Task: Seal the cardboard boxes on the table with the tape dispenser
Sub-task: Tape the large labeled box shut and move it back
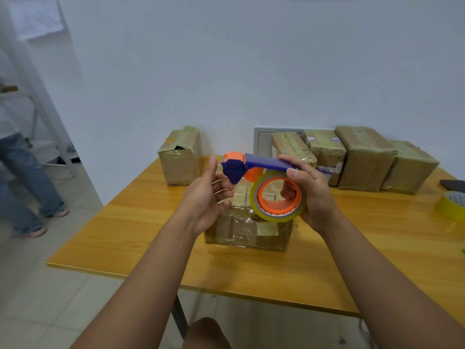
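Gripping tape dispenser (261,177) in right hand (312,195), left hand (208,197) spread, wooden table (125,235), seemingly tiled floor (32,298)

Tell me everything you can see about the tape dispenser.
The tape dispenser looks plastic: a blue frame with a flat handle bar, orange parts at its head, an orange hub carrying a yellowish clear tape roll. It is held in the air above a taped box. The right hand grips it; the left hand is at its head.
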The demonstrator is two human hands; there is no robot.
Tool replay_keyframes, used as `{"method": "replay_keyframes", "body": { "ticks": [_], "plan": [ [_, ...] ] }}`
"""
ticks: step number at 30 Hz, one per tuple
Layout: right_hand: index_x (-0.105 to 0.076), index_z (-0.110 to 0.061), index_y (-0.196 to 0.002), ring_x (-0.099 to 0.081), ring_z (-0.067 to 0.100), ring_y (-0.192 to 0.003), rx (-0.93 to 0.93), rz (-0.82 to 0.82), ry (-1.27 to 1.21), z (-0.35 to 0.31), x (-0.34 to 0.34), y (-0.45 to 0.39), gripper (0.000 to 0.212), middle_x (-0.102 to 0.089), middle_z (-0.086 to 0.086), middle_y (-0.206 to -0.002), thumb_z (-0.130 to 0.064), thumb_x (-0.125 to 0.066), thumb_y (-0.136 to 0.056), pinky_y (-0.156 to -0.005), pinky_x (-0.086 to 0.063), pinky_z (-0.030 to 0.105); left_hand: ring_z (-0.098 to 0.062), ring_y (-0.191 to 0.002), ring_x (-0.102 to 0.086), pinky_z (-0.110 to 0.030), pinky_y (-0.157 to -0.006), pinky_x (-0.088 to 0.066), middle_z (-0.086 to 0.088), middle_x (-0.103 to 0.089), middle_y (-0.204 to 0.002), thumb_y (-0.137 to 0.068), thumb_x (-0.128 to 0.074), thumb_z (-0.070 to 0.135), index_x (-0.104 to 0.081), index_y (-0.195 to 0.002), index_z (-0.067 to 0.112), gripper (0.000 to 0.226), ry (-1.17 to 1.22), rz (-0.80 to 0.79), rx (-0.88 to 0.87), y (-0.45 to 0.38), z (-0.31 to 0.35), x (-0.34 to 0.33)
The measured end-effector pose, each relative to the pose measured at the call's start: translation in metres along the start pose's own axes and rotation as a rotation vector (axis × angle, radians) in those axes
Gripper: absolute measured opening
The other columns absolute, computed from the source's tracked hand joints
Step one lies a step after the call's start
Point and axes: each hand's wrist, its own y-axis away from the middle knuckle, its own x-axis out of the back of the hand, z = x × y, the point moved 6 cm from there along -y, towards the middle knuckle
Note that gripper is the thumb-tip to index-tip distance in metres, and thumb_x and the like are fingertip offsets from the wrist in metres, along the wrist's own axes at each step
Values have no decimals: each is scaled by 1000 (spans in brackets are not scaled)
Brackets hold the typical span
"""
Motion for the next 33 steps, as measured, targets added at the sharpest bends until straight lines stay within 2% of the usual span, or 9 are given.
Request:
{"method": "replay_keyframes", "body": {
  "ticks": [7, 11, 14, 18, 20, 22, 25, 29, 33],
  "plan": [
    [-58, -10, -131, -57, 10, -68, -2, -27, -14, -1, 1, 4, 55, -62, -1, -92, -28, -65, -79, -58, -48, 24, -8, -59, -51, -18, -49, -43, 0, -57, -76, -101, -50, 29, -63, -114, 9, 27, 71, -129, -21, 4, 4, -7],
    [-61, -14, -128, -55, 13, -70, 1, -27, -2, -2, 6, 4, 62, -61, 2, -96, -37, -70, -71, -59, -47, 25, -10, -61, -56, -20, -53, -47, -1, -59, -71, -98, -52, 20, -62, -93, 8, 16, -8, -156, 36, 7, 5, -1],
    [-64, -19, -125, -56, 18, -79, 8, -36, 75, -5, 7, 3, 61, -62, 4, -106, -41, -72, -69, -64, -50, 27, -12, -64, -60, -24, -60, -48, -2, -63, -71, -98, -51, 18, -63, -92, 8, 17, -133, -156, 77, 7, 5, 5],
    [-67, -29, -120, -62, 12, -83, 33, -70, 214, -14, 4, 2, 55, -65, -10, -106, -45, -73, -68, -67, -52, 26, -10, -60, -53, -25, -60, -42, 0, -58, -64, -97, -50, 8, -64, -89, 9, 15, -296, -126, 70, 3, 8, 16],
    [-66, -33, -121, -65, 11, -96, 42, -126, 349, -20, 2, 1, 57, -65, -17, -111, -49, -73, -66, -71, -54, 24, -10, -57, -47, -23, -57, -40, 0, -55, -60, -95, -49, 2, -63, -88, 8, 17, -413, -107, 50, 0, 11, 23],
    [-65, -36, -122, -62, 7, -105, 41, -173, 464, -26, 3, -1, 58, -62, -20, -115, -50, -74, -67, -75, -55, 23, -10, -57, -45, -24, -57, -38, 0, -53, -59, -96, -53, 6, -65, -87, 8, 15, -517, -62, 29, -4, 15, 35],
    [-65, -37, -121, -62, 7, -104, 58, -166, 519, -39, 19, -3, 54, -63, -13, -117, -45, -74, -68, -78, -53, 20, -12, -59, -43, -26, -59, -37, 2, -52, -58, -96, -60, 16, -64, -81, 11, 16, -586, 32, 7, -8, 26, 61],
    [-66, -37, -120, -62, 10, -105, 35, -183, 571, -44, 29, -4, 58, -65, -6, -118, -53, -72, -64, -81, -50, 21, -13, -60, -43, -28, -59, -35, 2, -51, -58, -96, -60, 18, -64, -80, 12, 18, -644, 47, 50, -10, 19, 76],
    [-65, -36, -121, -60, 11, -106, 26, -173, 619, -38, 26, -5, 53, -62, -8, -119, -46, -73, -69, -81, -49, 23, -16, -63, -42, -29, -57, -35, 1, -50, -62, -94, -64, 32, -63, -82, 8, 27, -739, 143, 58, -14, 4, 77]
  ]
}}
